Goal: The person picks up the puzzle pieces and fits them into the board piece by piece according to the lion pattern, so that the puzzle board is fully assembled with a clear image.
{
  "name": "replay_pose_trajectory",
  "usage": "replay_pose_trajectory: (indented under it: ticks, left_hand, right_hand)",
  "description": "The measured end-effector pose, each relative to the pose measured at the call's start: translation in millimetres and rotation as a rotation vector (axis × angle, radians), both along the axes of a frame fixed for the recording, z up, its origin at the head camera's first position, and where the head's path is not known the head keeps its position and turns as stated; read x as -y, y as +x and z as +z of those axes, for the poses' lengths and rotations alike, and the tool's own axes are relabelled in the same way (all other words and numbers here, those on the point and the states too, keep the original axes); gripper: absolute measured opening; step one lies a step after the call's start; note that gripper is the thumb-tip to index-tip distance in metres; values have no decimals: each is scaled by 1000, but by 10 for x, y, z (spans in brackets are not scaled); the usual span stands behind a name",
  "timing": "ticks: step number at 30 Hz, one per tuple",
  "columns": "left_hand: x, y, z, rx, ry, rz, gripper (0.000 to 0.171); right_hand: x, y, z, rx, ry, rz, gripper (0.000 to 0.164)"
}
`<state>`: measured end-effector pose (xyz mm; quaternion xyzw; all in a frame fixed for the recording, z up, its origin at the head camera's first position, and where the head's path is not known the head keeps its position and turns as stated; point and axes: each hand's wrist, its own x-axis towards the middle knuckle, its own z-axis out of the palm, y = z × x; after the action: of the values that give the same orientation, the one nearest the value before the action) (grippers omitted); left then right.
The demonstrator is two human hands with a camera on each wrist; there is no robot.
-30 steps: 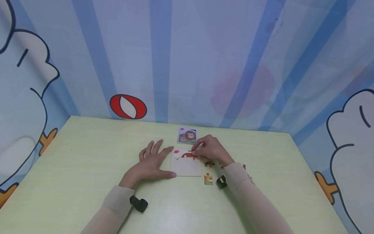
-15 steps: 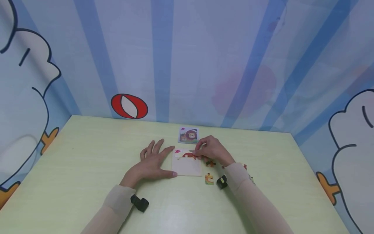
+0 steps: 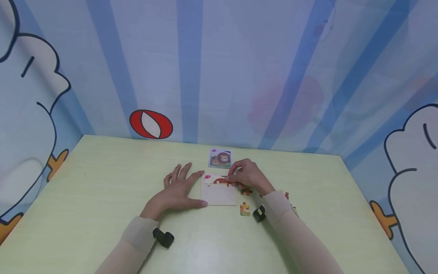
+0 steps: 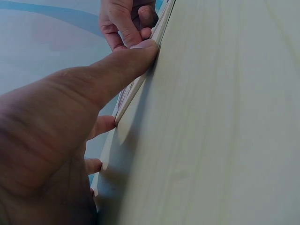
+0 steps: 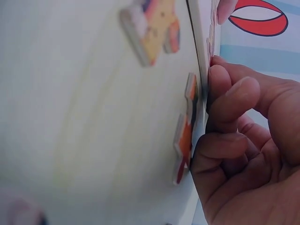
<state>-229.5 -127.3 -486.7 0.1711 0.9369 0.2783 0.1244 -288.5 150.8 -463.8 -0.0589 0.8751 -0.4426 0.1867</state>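
A square wooden puzzle board lies on the table, with joined jigsaw pieces along its far side showing a pink mark and a reddish-brown mane. My left hand is spread at the board's left edge, thumb at the near corner and forefinger at the far one. In the left wrist view, the left thumb presses against the board's side. At the far right corner, my right hand pinches a puzzle piece, mostly hidden by the fingertips. In the right wrist view, the right hand's other fingers are curled.
Beyond the board lies a square lion picture. A yellow loose piece and an orange-brown piece lie right of the board. More pieces are partly hidden by the right sleeve. A printed cloth backdrop stands behind the table.
The right fingertips have shifted very slightly at the board's far right corner, and the piece there sits closer in line with the row. The left hand stays in place.
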Motion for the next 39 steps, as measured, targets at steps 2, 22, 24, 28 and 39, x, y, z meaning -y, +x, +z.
replay_pose_trajectory:
  ticks: [2,22,24,28,39]
  left_hand:
    - [2,-7,-9,1,-1,-1,102]
    - [20,-20,-97,-31,26,0,103]
    - [20,-13,-68,-24,21,-2,103]
    - [17,6,-3,-9,4,-5,102]
    - [11,-9,-52,-22,29,-10,102]
  right_hand:
    - [-4,-1,0,1,-2,-4,13]
    - [-396,63,188,-50,40,22,19]
    - [-442,72,196,-49,53,16,20]
    - [-518,107,201,-42,85,8,22]
    - [-593,255,164,-33,197,23,17]
